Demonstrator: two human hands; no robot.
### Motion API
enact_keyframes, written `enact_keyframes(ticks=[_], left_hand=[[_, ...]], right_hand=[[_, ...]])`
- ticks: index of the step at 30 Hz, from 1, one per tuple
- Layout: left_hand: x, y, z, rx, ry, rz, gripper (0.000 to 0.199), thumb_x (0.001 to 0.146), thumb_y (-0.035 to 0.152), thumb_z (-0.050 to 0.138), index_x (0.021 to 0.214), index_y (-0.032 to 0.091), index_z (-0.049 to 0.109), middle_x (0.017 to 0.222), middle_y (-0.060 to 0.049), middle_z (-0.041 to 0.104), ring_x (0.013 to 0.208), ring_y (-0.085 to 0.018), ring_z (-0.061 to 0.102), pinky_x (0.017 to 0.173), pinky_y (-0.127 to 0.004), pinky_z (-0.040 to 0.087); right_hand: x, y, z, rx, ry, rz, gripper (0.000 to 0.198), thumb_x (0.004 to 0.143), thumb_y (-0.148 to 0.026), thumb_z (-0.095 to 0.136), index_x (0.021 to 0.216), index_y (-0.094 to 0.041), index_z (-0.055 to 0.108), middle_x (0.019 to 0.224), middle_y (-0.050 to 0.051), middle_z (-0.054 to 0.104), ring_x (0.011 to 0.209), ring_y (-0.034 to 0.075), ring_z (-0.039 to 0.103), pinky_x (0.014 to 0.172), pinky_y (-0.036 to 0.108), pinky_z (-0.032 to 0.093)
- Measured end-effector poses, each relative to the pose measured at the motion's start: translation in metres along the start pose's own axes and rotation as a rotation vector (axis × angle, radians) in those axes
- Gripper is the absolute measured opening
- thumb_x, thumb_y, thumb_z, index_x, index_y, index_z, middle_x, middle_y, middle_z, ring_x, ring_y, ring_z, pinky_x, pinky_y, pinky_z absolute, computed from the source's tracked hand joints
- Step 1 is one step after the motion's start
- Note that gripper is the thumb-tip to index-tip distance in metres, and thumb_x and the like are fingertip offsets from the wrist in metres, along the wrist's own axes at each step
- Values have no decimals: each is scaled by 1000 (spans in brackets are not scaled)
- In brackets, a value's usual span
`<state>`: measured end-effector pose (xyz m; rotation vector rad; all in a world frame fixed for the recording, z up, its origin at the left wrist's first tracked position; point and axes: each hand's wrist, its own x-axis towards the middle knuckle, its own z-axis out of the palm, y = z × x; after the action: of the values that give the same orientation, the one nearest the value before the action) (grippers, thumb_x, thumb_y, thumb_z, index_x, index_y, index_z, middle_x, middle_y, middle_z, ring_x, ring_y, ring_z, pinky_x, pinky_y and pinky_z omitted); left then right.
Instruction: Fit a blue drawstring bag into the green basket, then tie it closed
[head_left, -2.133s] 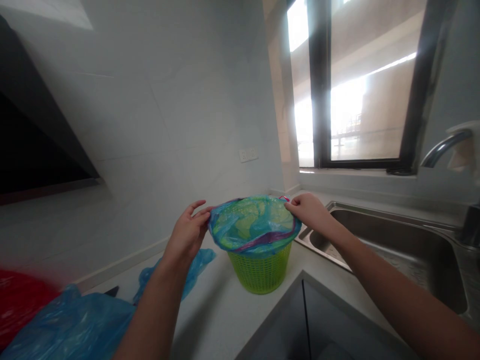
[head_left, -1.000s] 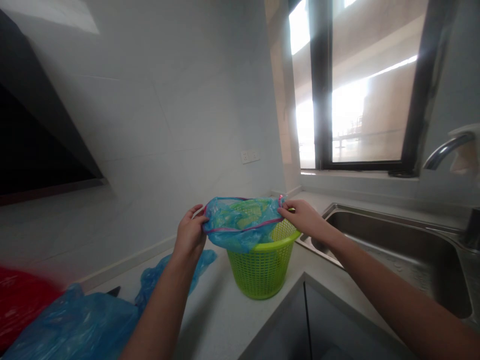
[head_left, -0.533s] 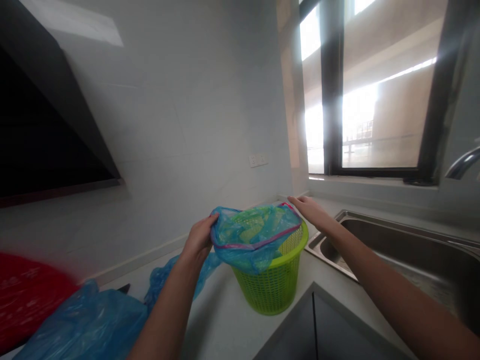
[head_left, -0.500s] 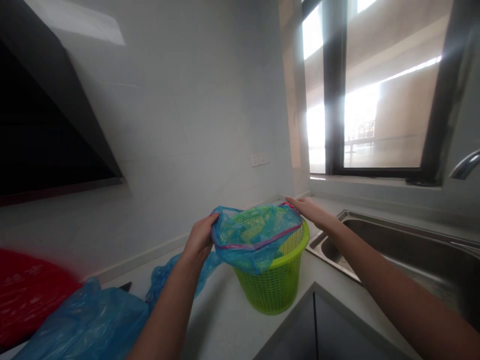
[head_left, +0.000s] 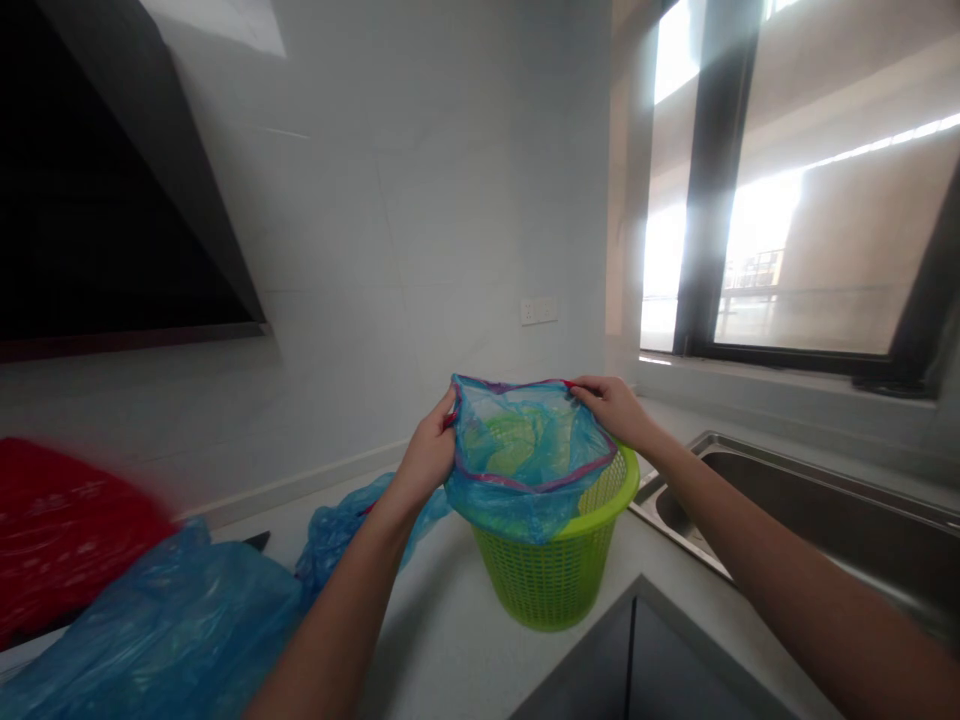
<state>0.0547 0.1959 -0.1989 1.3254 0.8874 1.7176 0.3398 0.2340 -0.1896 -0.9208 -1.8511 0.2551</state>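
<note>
The left hand [head_left: 429, 455] and right hand [head_left: 611, 408] pinch the purple-edged mouth of a blue bag [head_left: 517, 508] — spread above the green basket [head_left: 551, 580], draped over its rim — though its depth inside is unclear.

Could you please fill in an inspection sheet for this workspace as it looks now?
Surface: pale countertop, with a green basket standing upright on it.
Job's things: purple-edged blue bag, mouth spread, draped partly over the basket's rim; how far it goes inside is unclear.
Clutter: a large blue plastic heap, a smaller blue bundle and a red item at left.
Hands: left hand and right hand both grip the bag's edge.
Cables: nothing certain; a dark windowsill object is too unclear to identify.
Surroundings: metal sink at right; wall outlet and window behind.
</note>
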Motion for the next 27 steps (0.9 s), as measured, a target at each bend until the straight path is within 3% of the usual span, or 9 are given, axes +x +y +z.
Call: enact_keyframes(ticks=[2,4,7,9,13,18,22,25,27], left_hand=[[1,1,-1,50,-56,59,48,63,5,72,108,22,74,108,-7,72,107,-22,65,86,-26,54],[3,2,-4,98,-39,101,43,65,8,68,107,20,74,100,-7,73,94,-20,67,75,-22,53],[5,9,-12,149,161,102,27,67,17,68,93,16,72,72,-3,66,59,-14,56,50,-19,42],[5,17,-18,166,259,95,21,66,23,72,85,15,69,62,0,59,49,-11,45,44,-18,32],[1,38,-18,104,260,70,28,62,32,81,81,14,68,62,1,57,50,-10,46,45,-18,31],[0,55,8,-39,194,0,24,69,33,77,79,11,74,66,-3,63,55,-13,52,52,-22,43],[3,58,27,-136,338,66,11,77,21,71,73,11,73,72,-4,68,62,-14,58,60,-23,48],[2,65,28,-229,424,115,9,79,13,69,70,12,70,68,-1,65,60,-11,55,58,-18,47],[-3,76,26,-349,431,44,18,80,9,67,64,13,63,63,1,59,55,-9,52,56,-17,47]], right_hand=[[-3,3,-1,36,40,28,32,91,-37,55,97,-15,78,91,7,77,85,23,66,77,33,46],[-8,6,-3,53,195,52,32,89,-38,57,96,-15,78,91,8,76,85,23,65,78,34,46],[-21,7,-9,128,455,188,30,82,-41,66,92,-14,77,83,7,74,78,22,63,72,33,46],[-30,4,-13,240,543,331,29,75,-41,74,86,-14,74,73,5,71,67,19,60,63,31,45],[-38,-9,-24,579,494,485,26,72,-39,80,72,-15,70,62,1,62,55,13,51,51,25,42],[-33,-23,-44,1192,337,560,7,77,-18,75,82,-16,70,76,2,69,64,11,62,62,21,56],[-31,-29,-63,1472,385,711,18,83,-4,60,72,-18,59,60,-2,61,52,8,58,54,17,56],[-33,-30,-73,1621,546,618,29,84,5,49,68,-19,52,47,-8,44,37,4,42,38,11,44],[-35,-31,-77,1659,576,521,29,82,8,46,73,-18,55,44,-10,38,33,3,35,34,9,37]])
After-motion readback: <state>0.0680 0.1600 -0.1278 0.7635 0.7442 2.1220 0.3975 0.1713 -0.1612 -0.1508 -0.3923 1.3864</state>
